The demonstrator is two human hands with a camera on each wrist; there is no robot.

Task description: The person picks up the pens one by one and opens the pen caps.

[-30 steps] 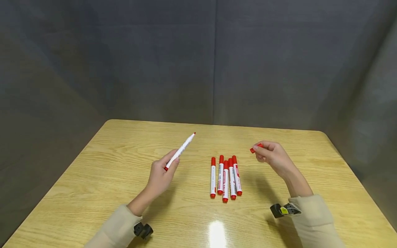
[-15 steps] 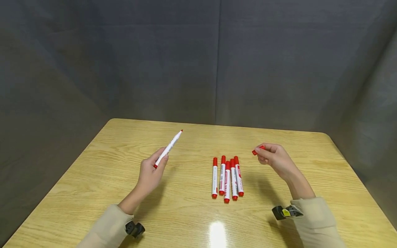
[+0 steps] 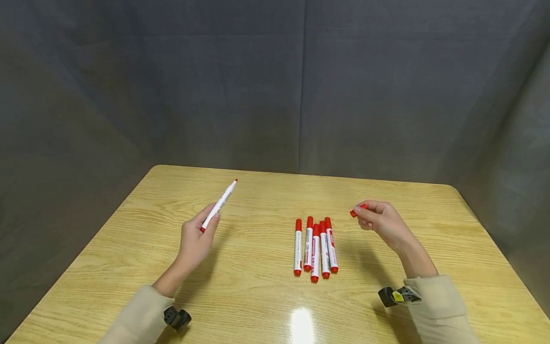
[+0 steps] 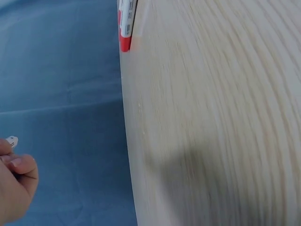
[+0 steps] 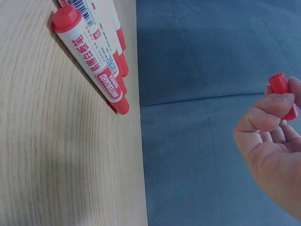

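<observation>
My left hand (image 3: 195, 241) grips an uncapped whiteboard marker (image 3: 219, 205) above the table's left half. Its red tip points up and away to the right. In the left wrist view only the curled left hand (image 4: 19, 181) and a bit of the white barrel (image 4: 12, 141) show. Over on the right, my right hand (image 3: 384, 224) pinches a red cap (image 3: 358, 210) between thumb and fingers. The right wrist view shows that cap (image 5: 279, 84) held up off the table. Between the hands, several capped red-and-white markers (image 3: 315, 253) lie side by side.
The wooden table (image 3: 258, 306) has rounded far corners. Behind it hangs a dark grey curtain (image 3: 240, 95), which also runs down both sides. Small black cameras (image 3: 177, 318) sit on both wrists. A bright light reflection lies near the front of the table.
My left hand has moved left with the uncapped marker, away from the row on the table. The right hand stays almost in place, still pinching the cap.
</observation>
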